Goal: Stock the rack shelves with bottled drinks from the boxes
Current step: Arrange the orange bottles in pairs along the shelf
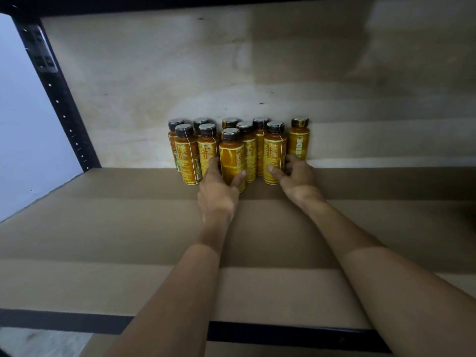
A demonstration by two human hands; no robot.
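Note:
Several orange drink bottles with dark caps and yellow labels stand upright in a tight cluster at the back of the rack shelf (pixel 128 228). My left hand (pixel 219 189) grips the front centre bottle (pixel 231 155), fingers and thumb curled round its lower body. My right hand (pixel 296 176) grips the front right bottle (pixel 274 153) near its base. One more bottle (pixel 298 140) stands apart at the far right, against the back wall.
The shelf board is brown, with a black metal front rail (pixel 257 333). A black perforated upright (pixel 59 99) stands at the left. The pale back wall (pixel 231 73) rises behind the bottles, and the shelf above (pixel 154 2) crosses the top.

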